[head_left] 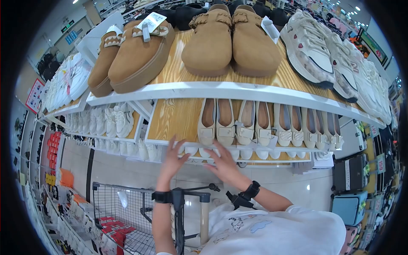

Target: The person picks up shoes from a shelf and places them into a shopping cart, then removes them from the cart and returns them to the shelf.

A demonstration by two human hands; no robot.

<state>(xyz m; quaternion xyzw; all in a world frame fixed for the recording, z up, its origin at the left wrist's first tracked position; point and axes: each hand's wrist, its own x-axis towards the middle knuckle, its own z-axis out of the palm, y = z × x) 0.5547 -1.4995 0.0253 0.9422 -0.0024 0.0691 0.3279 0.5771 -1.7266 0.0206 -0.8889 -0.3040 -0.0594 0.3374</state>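
Observation:
My left hand (173, 161) is raised with its fingers spread, in front of the wood-grain middle shelf (172, 121). Beside it, my right hand (224, 165) has its fingers apart and overlaps the toe area of the nearest cream flat shoes (207, 135) in this view. Neither hand holds anything. Several pairs of cream flats with bows or buckles line this shelf, toes toward me. Tan clogs (212, 46) stand on the shelf above, along with another tan pair (140, 59) bearing a white tag (151, 20). Black bands circle both wrists.
A wire shopping cart (127, 208) with red items in it stands at my lower left. White sneakers (314, 46) sit at the upper right, more white shoes (121, 120) at the left. Suitcases (350, 208) line the right side. The top shelf's white edge (212, 88) juts toward me.

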